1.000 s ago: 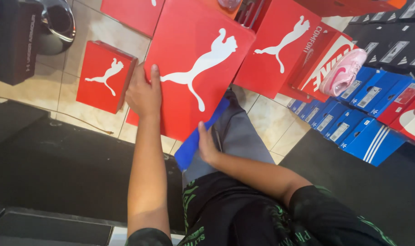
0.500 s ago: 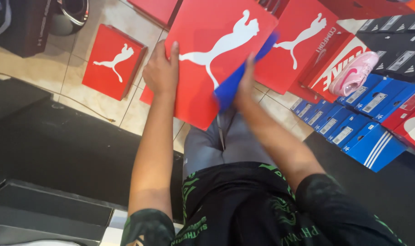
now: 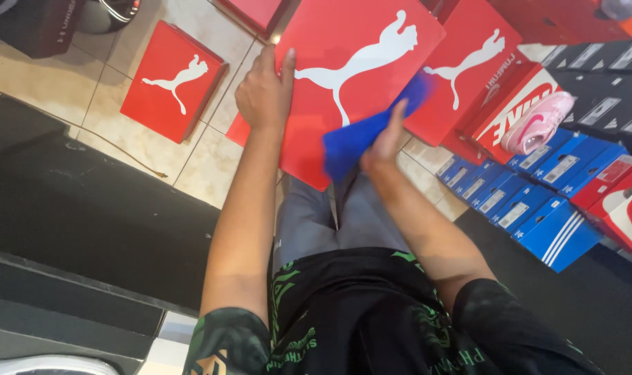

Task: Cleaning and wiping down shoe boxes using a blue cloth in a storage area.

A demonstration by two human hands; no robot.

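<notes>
Tiled floor [image 3: 191, 167] below: left hand [image 3: 264, 90] grips the red box [image 3: 350, 83] edge, fingers curled; right hand [image 3: 385, 142] presses a blue cloth [image 3: 361, 135] on its lid

blue cloth [image 3: 371, 135]: motion-blurred | right hand [image 3: 384, 142] fingers: hidden behind cloth

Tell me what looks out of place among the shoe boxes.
A pink shoe lies loose on an open red box at the right, not packed inside. Red boxes sit scattered at angles on the tile floor.
</notes>
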